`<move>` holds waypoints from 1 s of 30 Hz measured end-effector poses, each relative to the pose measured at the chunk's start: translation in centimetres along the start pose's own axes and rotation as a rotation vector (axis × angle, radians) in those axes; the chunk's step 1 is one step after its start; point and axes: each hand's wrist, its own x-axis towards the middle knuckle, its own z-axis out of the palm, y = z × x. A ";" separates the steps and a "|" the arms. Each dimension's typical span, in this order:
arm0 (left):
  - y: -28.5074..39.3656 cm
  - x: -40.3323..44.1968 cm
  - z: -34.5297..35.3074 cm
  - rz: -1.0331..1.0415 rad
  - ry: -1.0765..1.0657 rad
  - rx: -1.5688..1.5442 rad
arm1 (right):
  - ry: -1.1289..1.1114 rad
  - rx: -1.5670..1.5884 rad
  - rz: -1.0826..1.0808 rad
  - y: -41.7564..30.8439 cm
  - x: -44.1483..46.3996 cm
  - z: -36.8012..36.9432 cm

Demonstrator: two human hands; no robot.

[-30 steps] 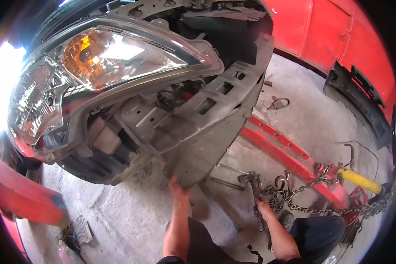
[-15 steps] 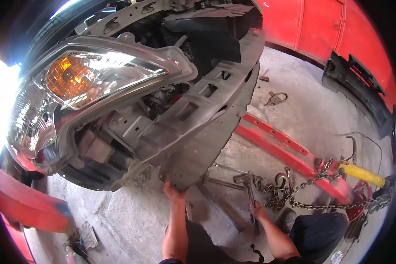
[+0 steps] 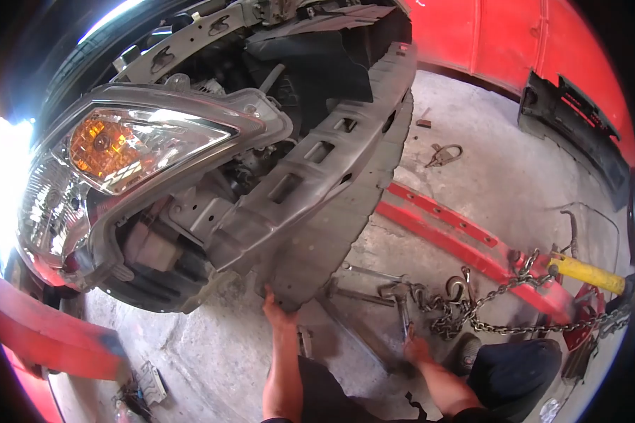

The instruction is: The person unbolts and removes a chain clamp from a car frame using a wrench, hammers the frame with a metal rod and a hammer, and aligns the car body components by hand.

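My left hand (image 3: 280, 311) grips the lower corner of a thin grey panel (image 3: 317, 247) that hangs under the car's bare front bumper beam (image 3: 282, 194). Its thumb lies on the near face, and the other fingers are hidden behind the panel. Lower right, my right hand (image 3: 416, 347) is closed round the handle of a hammer (image 3: 403, 303), whose head points away from me beside a heap of chain (image 3: 444, 317). Above and left of my left hand is the car's headlight (image 3: 148, 144) with an orange section.
A red steel beam (image 3: 458, 236) with a yellow cylinder (image 3: 587, 273) crosses the right side. Metal bars (image 3: 356, 335) lie on the floor between my hands. A black bumper piece (image 3: 571, 134) leans by the red wall (image 3: 508, 42). Another red beam (image 3: 56, 335) is at left.
The view has shifted, so the headlight and bumper beam sit lower and further left. My left hand stays on the panel's corner. The hammer in my right hand has come slightly lower and left.
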 end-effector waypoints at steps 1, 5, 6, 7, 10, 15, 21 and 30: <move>0.1 0.1 -0.6 0.019 -0.039 0.004 | 0.014 -0.041 -0.001 0.1 0.0 0.5; 0.2 -0.5 0.1 0.031 -0.032 0.003 | -0.025 -0.104 0.013 -0.4 0.0 -0.3; 0.3 -0.7 1.0 0.016 0.009 0.001 | -0.041 -0.109 0.017 -0.4 0.0 -0.5; 0.3 -0.7 1.1 0.015 0.013 -0.001 | -0.058 -0.113 0.024 -0.4 0.1 -0.7; 0.2 -0.8 1.3 0.004 0.042 0.003 | -0.082 -0.115 0.028 -0.5 0.1 -0.9; 0.0 -0.9 1.3 0.036 0.068 -0.025 | -0.190 -0.125 0.064 -0.6 0.5 -1.8; -0.5 -0.3 -0.8 0.015 0.007 -0.114 | -0.306 -0.115 0.147 -1.7 0.6 -3.6; -4.1 -0.5 -8.8 0.300 0.277 0.790 | -0.363 -0.098 0.067 0.7 1.5 -3.4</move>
